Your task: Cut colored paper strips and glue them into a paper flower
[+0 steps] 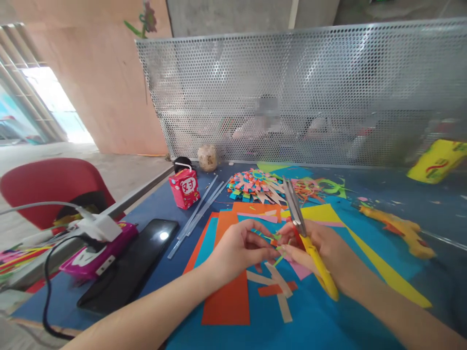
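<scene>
My left hand [239, 248] is closed, its fingertips pinching small green and orange paper strips [275, 241]. Meeting it from the other side, my right hand [330, 248] has its thumb and finger at the same strips. Scissors [321, 272] with red and yellow handles are also held in that hand, blades pointing up and away. Below the hands, cut paper strips [284, 304] in cream and orange lie crossed on blue paper [321, 321]. An orange sheet [226, 301] is under my left wrist. My fingers partly hide the small strips.
Behind the hands sit layered paper rosettes [255, 182] and shredded paper [310, 189]. A yellow glue gun [397, 228] lies right. Clear glue sticks [200, 209], a red drink carton [185, 188], a phone [127, 267] and a purple power strip [98, 255] are left. A perforated metal screen [292, 97] stands behind.
</scene>
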Tool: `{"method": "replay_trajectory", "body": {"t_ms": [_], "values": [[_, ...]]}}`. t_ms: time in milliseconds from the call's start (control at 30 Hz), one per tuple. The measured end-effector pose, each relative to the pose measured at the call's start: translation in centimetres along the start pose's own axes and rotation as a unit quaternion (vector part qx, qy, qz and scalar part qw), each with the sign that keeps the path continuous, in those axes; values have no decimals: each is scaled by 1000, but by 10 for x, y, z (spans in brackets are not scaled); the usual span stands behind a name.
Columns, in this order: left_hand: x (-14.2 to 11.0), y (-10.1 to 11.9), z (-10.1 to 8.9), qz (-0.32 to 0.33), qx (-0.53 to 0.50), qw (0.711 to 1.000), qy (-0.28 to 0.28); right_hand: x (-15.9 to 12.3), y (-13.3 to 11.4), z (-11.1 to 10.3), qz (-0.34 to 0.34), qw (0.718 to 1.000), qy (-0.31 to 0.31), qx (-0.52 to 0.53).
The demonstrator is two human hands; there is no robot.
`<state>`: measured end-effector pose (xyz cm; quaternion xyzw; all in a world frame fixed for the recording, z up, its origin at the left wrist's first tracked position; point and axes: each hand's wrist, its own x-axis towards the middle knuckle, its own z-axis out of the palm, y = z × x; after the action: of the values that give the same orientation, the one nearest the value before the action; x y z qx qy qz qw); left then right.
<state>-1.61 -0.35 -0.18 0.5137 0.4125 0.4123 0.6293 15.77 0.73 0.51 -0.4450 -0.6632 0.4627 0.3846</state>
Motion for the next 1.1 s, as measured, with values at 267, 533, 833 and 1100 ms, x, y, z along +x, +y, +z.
{"method": "replay_trajectory", "body": {"t_ms": [267, 533, 833, 1100], "values": [[1, 3, 4, 5, -11, 1000, 28, 2, -4, -1, 13, 1000, -6, 1], [-1, 1, 16, 18, -77, 996, 36, 1, -5, 2, 23, 997, 72, 29], [-2, 3, 13, 43, -96, 993, 58, 0, 0, 6, 40, 996, 46, 64], [-11, 16, 7, 53, -137, 986, 80, -6, -2, -10, 36, 996, -30, -81]]}}
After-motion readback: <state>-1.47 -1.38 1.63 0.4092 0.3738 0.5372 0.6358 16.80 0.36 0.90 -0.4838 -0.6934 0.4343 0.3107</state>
